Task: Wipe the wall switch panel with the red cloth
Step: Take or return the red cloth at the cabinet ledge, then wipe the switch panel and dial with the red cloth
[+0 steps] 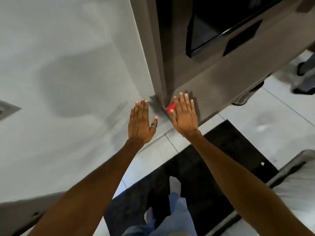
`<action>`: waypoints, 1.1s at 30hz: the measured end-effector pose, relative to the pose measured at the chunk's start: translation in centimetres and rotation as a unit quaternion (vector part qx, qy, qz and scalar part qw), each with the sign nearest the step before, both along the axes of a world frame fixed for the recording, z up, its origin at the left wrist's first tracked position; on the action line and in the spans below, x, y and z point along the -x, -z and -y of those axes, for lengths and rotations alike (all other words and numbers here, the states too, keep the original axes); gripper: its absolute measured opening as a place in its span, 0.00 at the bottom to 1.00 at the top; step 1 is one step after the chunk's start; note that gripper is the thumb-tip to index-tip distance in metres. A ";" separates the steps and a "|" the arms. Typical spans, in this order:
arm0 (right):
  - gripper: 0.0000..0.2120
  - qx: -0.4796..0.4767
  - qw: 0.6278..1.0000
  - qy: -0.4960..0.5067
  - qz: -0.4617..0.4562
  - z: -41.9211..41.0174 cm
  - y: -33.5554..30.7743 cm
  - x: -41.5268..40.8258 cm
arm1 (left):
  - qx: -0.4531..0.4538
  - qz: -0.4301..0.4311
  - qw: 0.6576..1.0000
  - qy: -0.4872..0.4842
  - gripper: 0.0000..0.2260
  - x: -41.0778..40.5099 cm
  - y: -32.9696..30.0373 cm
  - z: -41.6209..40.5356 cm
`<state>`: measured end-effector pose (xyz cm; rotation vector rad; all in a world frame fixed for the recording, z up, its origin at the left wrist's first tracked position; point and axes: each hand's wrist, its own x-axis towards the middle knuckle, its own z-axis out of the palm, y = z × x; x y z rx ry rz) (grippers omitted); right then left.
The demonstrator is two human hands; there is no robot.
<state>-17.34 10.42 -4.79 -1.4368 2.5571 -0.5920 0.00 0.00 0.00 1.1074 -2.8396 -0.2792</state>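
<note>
No readable text, labels, brands, numbers or signs on any surface.

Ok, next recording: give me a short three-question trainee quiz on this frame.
1. True or false: the red cloth is under the left hand.
2. Which hand wears a ring? A) left B) right C) neither
3. Fill in: the person stands on a ____ floor mat.

Key: 1. False; it is under the right hand, whose fingers lie spread flat over it. 2. A. 3. Black.
</note>
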 end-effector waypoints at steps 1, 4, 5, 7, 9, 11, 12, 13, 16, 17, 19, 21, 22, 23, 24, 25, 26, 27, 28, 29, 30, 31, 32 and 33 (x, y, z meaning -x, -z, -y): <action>0.32 -0.012 1.000 0.009 0.015 0.4 1.2 1.0 | -0.002 0.027 1.000 0.004 0.36 1.2 1.0 -0.1; 0.38 -0.085 0.996 0.008 0.034 0.8 4.1 2.3 | 0.010 0.055 0.998 0.019 0.36 2.6 3.1 -0.6; 0.42 -0.107 0.994 -0.002 0.014 0.9 5.2 2.3 | 0.014 0.060 0.998 0.029 0.35 2.7 3.8 -0.8; 0.50 -0.131 0.991 -0.004 -0.006 0.8 6.4 2.2 | 0.015 0.078 0.996 0.044 0.34 2.2 4.7 -1.1; 0.50 -0.135 0.991 0.001 -0.008 1.2 6.4 2.0 | 0.015 0.085 0.995 0.054 0.34 1.2 5.0 -0.9; 0.47 -0.137 0.990 0.017 0.003 1.3 6.2 1.2 | 0.005 0.086 0.995 0.053 0.33 -0.3 4.8 -1.1; 0.46 -0.133 0.991 0.027 0.009 1.2 6.2 0.5 | -0.002 0.079 0.995 0.052 0.33 -1.3 4.6 -1.4; 0.45 -0.129 0.991 0.040 0.018 0.9 6.2 -0.2 | -0.006 0.077 0.996 0.046 0.33 -2.3 4.4 -1.6; 0.40 -0.091 0.990 0.080 0.069 0.2 5.3 -3.0 | -0.019 0.053 0.998 0.008 0.33 -6.1 3.5 -1.6; 0.37 -0.062 0.989 0.098 0.094 0.0 4.9 -4.0 | -0.020 0.040 0.999 -0.001 0.33 -7.3 3.3 -1.6; 0.26 0.024 0.959 0.159 0.233 0.1 3.3 -6.7 | -0.022 0.014 0.999 -0.025 0.33 -10.3 2.7 -1.6; 0.20 0.105 0.825 0.239 0.501 0.7 1.3 -10.3 | -0.008 -0.019 0.999 -0.039 0.32 -13.3 2.1 -1.4; 0.22 0.134 0.729 0.261 0.618 1.2 0.4 -12.1 | 0.003 -0.038 0.999 -0.038 0.32 -14.5 1.5 -1.1; 0.23 0.161 0.647 0.263 0.697 1.6 -0.4 -13.9 | 0.014 -0.054 0.998 -0.037 0.31 -15.5 0.8 -0.7; 0.24 0.185 0.598 0.249 0.739 2.3 -1.6 -16.1 | 0.035 -0.074 0.996 -0.034 0.31 -17.0 -0.3 -0.1; 0.23 0.200 0.571 0.226 0.763 2.8 -2.8 -18.0 | 0.061 -0.092 0.993 -0.030 0.31 -18.1 -1.3 0.5; 0.23 0.212 0.562 0.195 0.776 3.8 -4.6 -20.4 | 0.092 -0.114 0.989 -0.031 0.31 -19.8 -2.8 1.5; 0.23 0.228 0.558 0.170 0.780 4.6 -6.3 -22.4 | 0.121 -0.136 0.983 -0.031 0.30 -21.3 -4.3 2.4; 0.25 0.250 0.557 0.146 0.779 5.3 -8.0 -24.3 | 0.150 -0.156 0.976 -0.032 0.30 -22.7 -5.7 3.0; 0.27 0.269 0.568 0.118 0.769 6.4 -10.1 -27.1 | 0.182 -0.176 0.966 -0.040 0.30 -25.2 -7.4 3.9; 0.30 0.290 0.585 0.095 0.752 7.1 -11.9 -29.3 | 0.210 -0.195 0.957 -0.049 0.31 -27.2 -8.7 4.4; 0.32 0.308 0.610 0.064 0.727 8.3 -14.1 -32.3 | 0.242 -0.210 0.945 -0.063 0.31 -30.1 -10.5 5.3; 0.33 0.332 0.634 0.041 0.697 9.3 -15.9 -34.4 | 0.270 -0.226 0.933 -0.073 0.32 -32.3 -12.0 6.1; 0.34 0.354 0.661 0.018 0.661 9.9 -17.5 -36.3 | 0.290 -0.241 0.922 -0.084 0.32 -34.1 -13.3 6.8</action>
